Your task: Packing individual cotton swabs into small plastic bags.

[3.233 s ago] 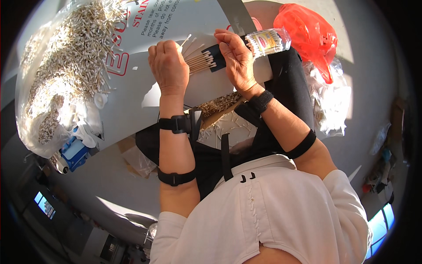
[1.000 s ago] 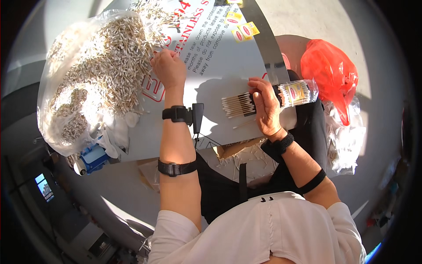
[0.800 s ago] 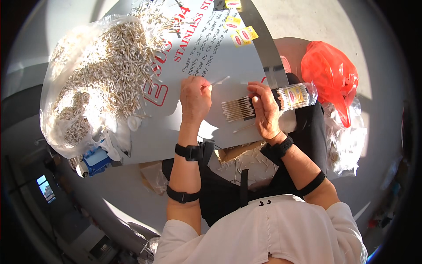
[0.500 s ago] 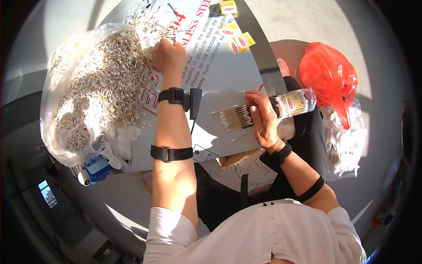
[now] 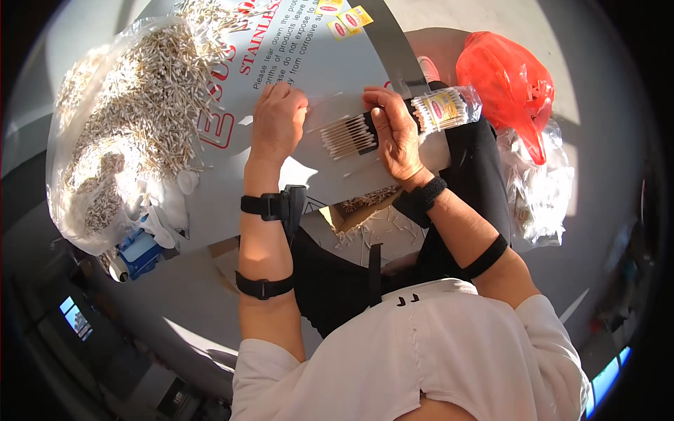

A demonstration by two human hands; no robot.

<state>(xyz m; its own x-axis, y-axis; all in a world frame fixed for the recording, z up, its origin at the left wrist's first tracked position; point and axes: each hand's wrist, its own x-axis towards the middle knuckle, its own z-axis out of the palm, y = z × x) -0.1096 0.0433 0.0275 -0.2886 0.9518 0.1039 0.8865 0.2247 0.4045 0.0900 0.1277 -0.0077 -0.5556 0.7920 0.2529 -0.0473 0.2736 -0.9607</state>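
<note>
A single cotton swab lies nearest on the table. Beyond it the right hand, loosely open, thumb parted, rests on or just over a dark strip, between a swab row leftward and a bagged pack rightward. The left hand is curled; whether it grips the blurred stick cannot be told. Yellow labels lie far.

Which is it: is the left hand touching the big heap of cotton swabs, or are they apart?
Apart: the head view shows a strip of grey tabletop between the left hand and the heap of cotton swabs.
</note>
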